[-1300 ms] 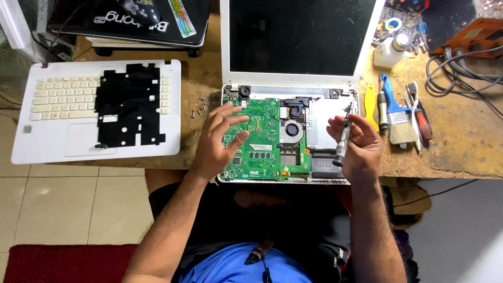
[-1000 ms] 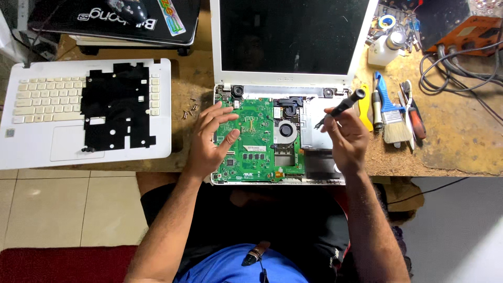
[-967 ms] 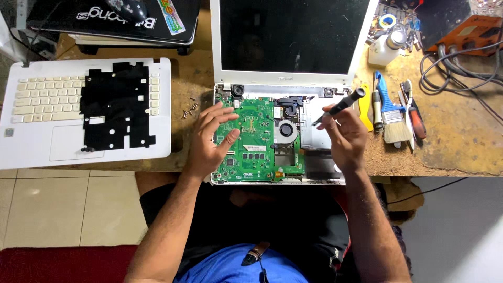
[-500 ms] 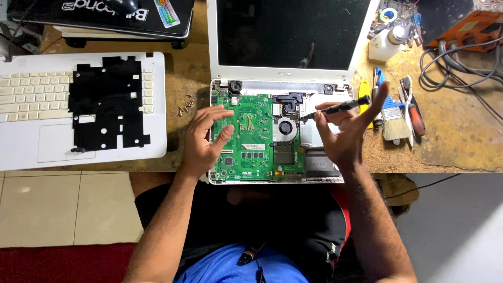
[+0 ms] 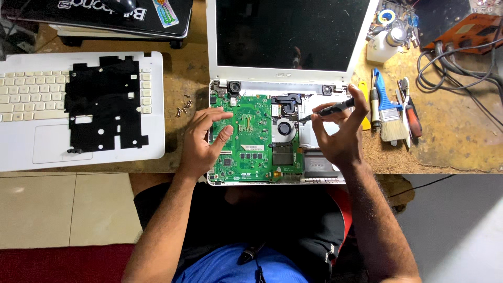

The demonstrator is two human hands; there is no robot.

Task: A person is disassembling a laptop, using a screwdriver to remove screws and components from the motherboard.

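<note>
**Inspector A:** Start at the far left, taking the green motherboard (image 5: 251, 139) as reference. What lies there?

**Inspector B:** Well left of the motherboard, a detached white keyboard cover (image 5: 78, 110) lies flat on the wooden workbench (image 5: 461, 131), with a black shield sheet (image 5: 105, 107) on top of it. Between that cover and the motherboard sits a small cluster of loose screws (image 5: 183, 105).

**Inspector A:** The left hand?

**Inspector B:** The left hand (image 5: 201, 141) rests on the motherboard's left edge, fingers spread and extended, thumb lying across the board. It grips nothing.

**Inspector A:** And the motherboard itself?

**Inspector B:** It sits in the opened white laptop base (image 5: 319, 165), below the upright dark screen (image 5: 285, 31). A round cooling fan (image 5: 285, 128) is at its right edge.

**Inspector A:** The right hand?

**Inspector B:** The right hand (image 5: 340, 136) is just right of the motherboard, above the bare base. Its fingers are closed around a black screwdriver (image 5: 335, 109), held nearly level, tip pointing left toward the fan area. Whether the tip touches anything, I cannot tell.

**Inspector A:** Further right?

**Inspector B:** Well right of the motherboard: a blue-handled brush (image 5: 387, 107), a red-handled tool (image 5: 411, 118), a white bottle (image 5: 385, 44) and dark cables (image 5: 461, 73).
</note>
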